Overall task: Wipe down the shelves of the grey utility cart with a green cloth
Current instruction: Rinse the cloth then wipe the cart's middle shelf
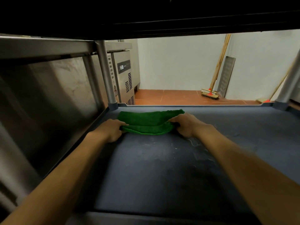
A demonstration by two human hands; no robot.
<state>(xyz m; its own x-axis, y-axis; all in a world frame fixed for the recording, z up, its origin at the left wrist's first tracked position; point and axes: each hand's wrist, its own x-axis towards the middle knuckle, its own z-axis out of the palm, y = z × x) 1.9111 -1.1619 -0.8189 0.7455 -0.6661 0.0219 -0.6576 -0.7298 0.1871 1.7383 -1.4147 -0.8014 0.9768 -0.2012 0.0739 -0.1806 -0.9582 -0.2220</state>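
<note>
Looking into a lower shelf (162, 168) of the grey utility cart, under the dark underside of the shelf above (146, 18). Green cloth (146, 122) lying folded on that lower shelf, toward the far edge and a bit closer to the far-left post (106, 75) than to the far-right post (290, 78). Both arms stretched in from the near side.

Left hand (112, 129) on the cloth's left end, fingers (123, 125) curled around the folded edge, pinching it. Right hand (186, 125) on the cloth's right end, fingers (172, 122) closed over the fabric too. So holding the cloth at both ends, with the near edge bunched into a thick roll between the hands and the rest spread flat behind it.

Shelf surface dark blue-grey with pale smudges and scuffs on the near side of the cloth, plus a small whitish squiggle just near the right wrist.

Beyond the far edge of the shelf: orange-red tiled floor (178, 96), white wall, a stainless appliance with vents and a small panel (125, 78) just past the far-left post. Broom with a red fitting (210, 93) leaning on the wall, with a grey metal grille panel (226, 75) propped right beside it. Steel counter frame (45, 46) left of the shelf, blurry.
</note>
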